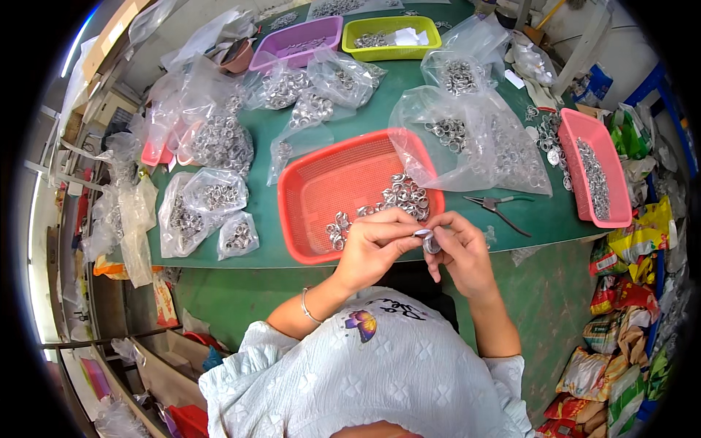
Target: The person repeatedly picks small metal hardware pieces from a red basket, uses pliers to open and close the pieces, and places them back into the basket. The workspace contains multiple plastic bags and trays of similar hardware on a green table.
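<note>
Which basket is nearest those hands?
The large red basket, beside the left hand; the purple basket, lime basket and pink basket stand farther off.

Metal piece [431,245] partly behind hands [374,245] [467,257]

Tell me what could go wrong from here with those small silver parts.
The small silver metal parts pinched between the left hand and right hand could slip; held near the front rim of the red plastic basket, they might miss it.

Metal pliers with green and black handles lie near the right hand and could get knocked.

The clear plastic bag overlapping the basket's far right corner might get snagged.
</note>
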### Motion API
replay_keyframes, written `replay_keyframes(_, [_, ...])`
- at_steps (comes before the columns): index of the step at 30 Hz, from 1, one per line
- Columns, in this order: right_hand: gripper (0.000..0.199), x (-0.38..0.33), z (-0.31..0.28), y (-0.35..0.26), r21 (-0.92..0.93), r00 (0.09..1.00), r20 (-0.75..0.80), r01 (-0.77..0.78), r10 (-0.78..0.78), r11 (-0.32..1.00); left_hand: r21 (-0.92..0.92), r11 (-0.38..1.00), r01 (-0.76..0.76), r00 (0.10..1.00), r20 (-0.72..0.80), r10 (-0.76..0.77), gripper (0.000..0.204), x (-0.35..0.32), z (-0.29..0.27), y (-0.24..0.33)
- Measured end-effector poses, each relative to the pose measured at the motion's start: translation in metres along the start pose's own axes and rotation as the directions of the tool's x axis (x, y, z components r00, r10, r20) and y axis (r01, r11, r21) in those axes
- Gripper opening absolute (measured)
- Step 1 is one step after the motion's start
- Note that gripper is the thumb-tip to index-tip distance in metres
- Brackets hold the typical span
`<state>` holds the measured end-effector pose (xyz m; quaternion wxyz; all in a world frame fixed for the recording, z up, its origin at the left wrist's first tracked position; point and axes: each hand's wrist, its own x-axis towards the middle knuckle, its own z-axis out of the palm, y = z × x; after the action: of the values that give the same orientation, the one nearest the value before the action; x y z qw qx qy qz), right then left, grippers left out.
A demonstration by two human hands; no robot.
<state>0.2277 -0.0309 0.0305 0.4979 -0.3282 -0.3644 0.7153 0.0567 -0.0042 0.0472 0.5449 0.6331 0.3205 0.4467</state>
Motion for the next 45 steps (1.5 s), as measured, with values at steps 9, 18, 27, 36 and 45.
replay_keyframes(9, [0.016,0.002,0.014,0.006,-0.424,0.929,-0.128,0.265,-0.347,0.866,0.387,0.891,-0.237,0.955,-0.073,0.286,0.022,-0.004,0.003,-0.002])
replay_keyframes(18, [0.011,0.003,0.021,0.005,-0.377,0.913,-0.223,0.243,-0.342,0.894,0.517,0.788,-0.335,0.881,-0.124,0.457,0.024,-0.006,0.012,-0.012])
replay_keyframes(27, [0.006,0.006,0.013,0.009,-0.308,0.914,-0.253,0.235,-0.317,0.922,0.45,0.847,-0.283,0.944,-0.026,0.33,0.021,-0.005,0.009,-0.006])
replay_keyframes(36, [0.006,0.005,0.014,0.017,-0.357,0.902,-0.217,0.282,-0.373,0.89,0.039,0.999,-0.019,0.998,-0.057,0.021,0.017,-0.006,0.004,-0.01])
replay_keyframes(45, [0.005,0.005,0.016,0.019,-0.52,0.859,-0.2,0.315,-0.472,0.794,0.207,0.957,-0.202,0.971,-0.087,0.223,0.014,-0.012,0.012,-0.018])
